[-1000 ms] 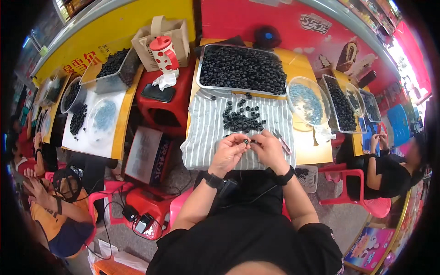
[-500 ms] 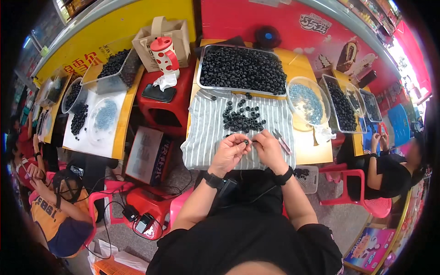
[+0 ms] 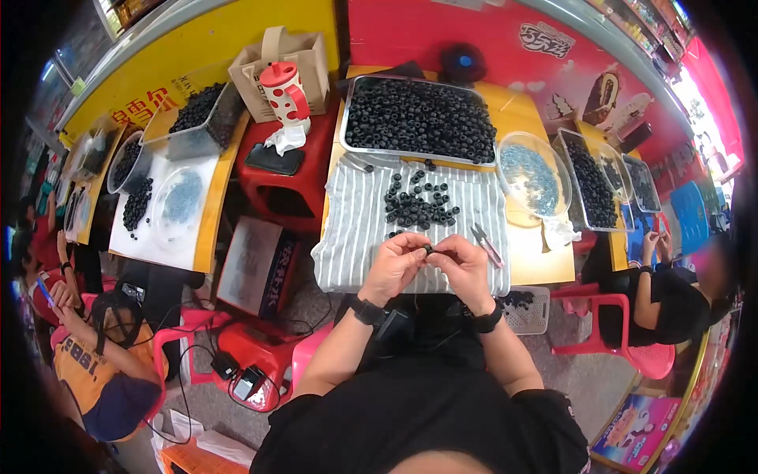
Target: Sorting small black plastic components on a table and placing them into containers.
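Observation:
Above the near edge of a striped grey cloth (image 3: 355, 237), my left hand (image 3: 392, 267) pinches a small dark ring-shaped piece (image 3: 427, 249) between thumb and fingers. The fingertips of my right hand (image 3: 466, 272) are pressed together on the same piece from the other side. A loose pile of black ring-shaped pieces (image 3: 414, 209) lies on the cloth just beyond both hands. To the right of my right hand rest thread snips (image 3: 489, 246) with reddish handles. Any finer part between the fingertips is too small to make out.
A clear tray (image 3: 343, 130) heaped with black rings stands behind the cloth. Right of it is a round tub (image 3: 503, 178) of pale bluish bits. A white basket (image 3: 539, 320) sits below the table edge. Seated people work at tables on both sides.
My right hand has shifted a little left and closed in on my left hand. Both hands' fingertips now meet at the small dark ring.

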The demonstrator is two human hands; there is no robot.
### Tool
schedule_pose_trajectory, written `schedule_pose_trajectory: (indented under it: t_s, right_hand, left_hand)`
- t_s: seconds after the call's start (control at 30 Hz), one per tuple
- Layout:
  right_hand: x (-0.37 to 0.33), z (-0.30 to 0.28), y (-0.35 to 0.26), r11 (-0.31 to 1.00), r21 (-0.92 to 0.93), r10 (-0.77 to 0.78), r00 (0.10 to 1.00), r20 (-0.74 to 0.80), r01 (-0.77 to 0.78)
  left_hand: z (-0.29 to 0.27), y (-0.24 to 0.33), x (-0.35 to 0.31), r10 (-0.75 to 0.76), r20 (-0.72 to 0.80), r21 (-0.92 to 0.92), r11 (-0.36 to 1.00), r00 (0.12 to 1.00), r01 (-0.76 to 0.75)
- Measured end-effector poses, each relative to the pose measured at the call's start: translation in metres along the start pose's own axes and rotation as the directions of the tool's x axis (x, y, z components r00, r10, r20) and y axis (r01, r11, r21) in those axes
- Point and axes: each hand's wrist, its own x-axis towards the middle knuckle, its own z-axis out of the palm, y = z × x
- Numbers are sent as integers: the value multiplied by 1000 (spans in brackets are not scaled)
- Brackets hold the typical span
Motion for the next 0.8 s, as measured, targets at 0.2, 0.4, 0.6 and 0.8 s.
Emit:
schedule_pose_trajectory:
  t_s: [0.2,0.4,0.6,0.8]
  right_hand:
    - [3,1,2,978,-119,-169,985,23,170]
    - [4,-6,2,985,-103,-128,988,90,137]
    - [13,-15,-9,979,-121,-117,942,315,162]
    - [13,-14,-14,933,-210,-198,902,384,294]
  left_hand:
    - [-6,-4,-1,1,-1,-2,1000,1000,-1]
    - [-8,-2,-2,-36,55,-17,999,998,37]
    - [9,8,-4,-115,41,-7,993,992,116]
    - [9,9,-6,-111,84,-43,992,990,115]
